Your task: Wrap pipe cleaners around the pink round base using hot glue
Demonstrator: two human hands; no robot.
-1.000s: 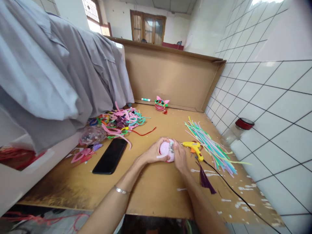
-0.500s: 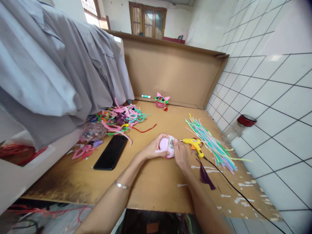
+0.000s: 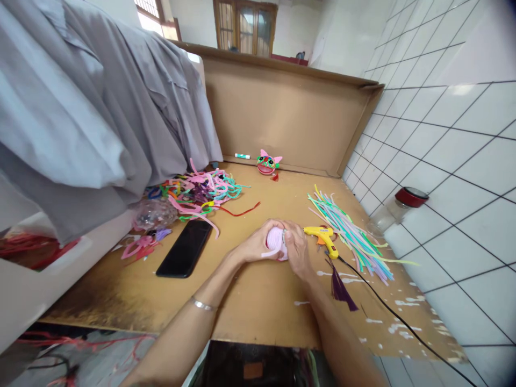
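Observation:
Between my two hands is a small round craft piece, wound with pale pink pipe cleaner, with a red edge below. One loose pink end sticks out toward the lower left. My left hand curls around its left side and grips it. From the right, my right hand wraps over its side, fingers pressed on it and hiding much of that face. Just right of my right hand lies a yellow hot glue gun, its nozzle end close to my fingers. A dark purple tassel rests below the glue gun.
Pastel pipe cleaners lie fanned at the right, near a clear jar with a red lid. A black phone and a tangle of pipe cleaners are at the left. A finished lion-like head sits at the back.
My right hand has moved up and closed further over the piece, covering more of its right face. The piece has turned slightly in my hands. The view has shifted a little.

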